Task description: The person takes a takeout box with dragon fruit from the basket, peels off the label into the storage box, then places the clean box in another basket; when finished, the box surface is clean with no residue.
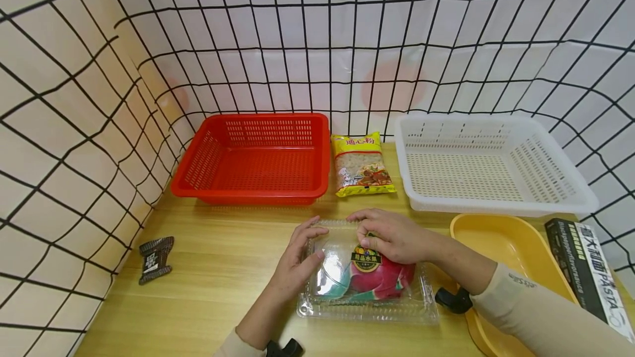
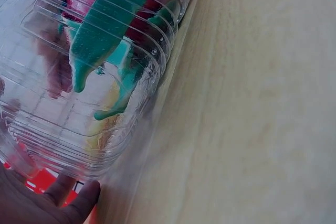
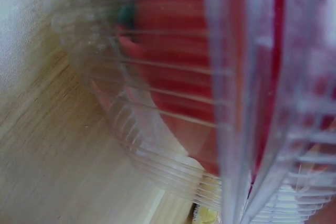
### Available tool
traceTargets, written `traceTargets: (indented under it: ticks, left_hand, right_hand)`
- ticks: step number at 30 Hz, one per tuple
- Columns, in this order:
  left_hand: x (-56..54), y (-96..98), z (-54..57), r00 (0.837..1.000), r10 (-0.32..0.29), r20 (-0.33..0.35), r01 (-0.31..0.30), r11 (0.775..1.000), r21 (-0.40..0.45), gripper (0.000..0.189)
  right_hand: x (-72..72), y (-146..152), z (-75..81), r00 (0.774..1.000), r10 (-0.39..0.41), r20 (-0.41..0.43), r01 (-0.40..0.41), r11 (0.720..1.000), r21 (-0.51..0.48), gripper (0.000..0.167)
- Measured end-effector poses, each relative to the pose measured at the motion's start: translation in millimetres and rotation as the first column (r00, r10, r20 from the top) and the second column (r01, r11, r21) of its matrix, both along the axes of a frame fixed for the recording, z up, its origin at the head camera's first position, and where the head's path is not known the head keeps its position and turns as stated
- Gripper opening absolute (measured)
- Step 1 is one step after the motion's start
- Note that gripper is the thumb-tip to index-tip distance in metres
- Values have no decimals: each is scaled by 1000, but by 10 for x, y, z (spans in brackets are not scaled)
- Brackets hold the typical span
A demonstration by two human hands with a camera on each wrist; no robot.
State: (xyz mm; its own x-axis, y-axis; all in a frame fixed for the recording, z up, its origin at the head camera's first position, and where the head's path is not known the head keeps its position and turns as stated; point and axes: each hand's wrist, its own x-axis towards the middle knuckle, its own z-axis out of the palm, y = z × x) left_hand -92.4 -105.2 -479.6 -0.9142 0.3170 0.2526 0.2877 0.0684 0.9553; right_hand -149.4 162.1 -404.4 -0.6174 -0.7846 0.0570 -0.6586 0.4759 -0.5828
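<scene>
A clear plastic clamshell box (image 1: pixel 367 313) with a gold-and-black fruit label (image 1: pixel 366 258) lies on the table in front of me. Inside it is a dragon fruit (image 1: pixel 384 280), pink-red with green scale tips. My left hand (image 1: pixel 297 263) rests at the box's left edge, fingers spread towards the far corner and thumb over the lid. In the left wrist view, its fingers (image 2: pixel 86 200) show beside the ribbed end of the box. My right hand (image 1: pixel 392 238) lies over the lid, its fingers bent towards the far rim and partly covering the dragon fruit.
Behind stand a red basket (image 1: pixel 268 200) and a white basket (image 1: pixel 501 206), with a yellow pasta bag (image 1: pixel 364 172) between them. A yellow tray (image 1: pixel 488 236) sits under my right forearm, beside a black-and-white pasta box (image 1: pixel 585 269). A small dark packet (image 1: pixel 156 259) lies left. Black wire mesh (image 1: pixel 302 48) surrounds the table.
</scene>
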Motion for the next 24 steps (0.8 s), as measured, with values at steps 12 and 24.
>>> traceTargets:
  ticks: [12,24]
  left_hand:
    - [7,0,10,1000,-1,30,1,1000,-4,41]
    - [7,5,11,1000,12,19,-12,1000,-18,41]
  right_hand:
    - [6,2,-3,1000,-7,14,7,1000,-14,18]
    - [11,-2,8,999,-28,35,28,1000,4,16]
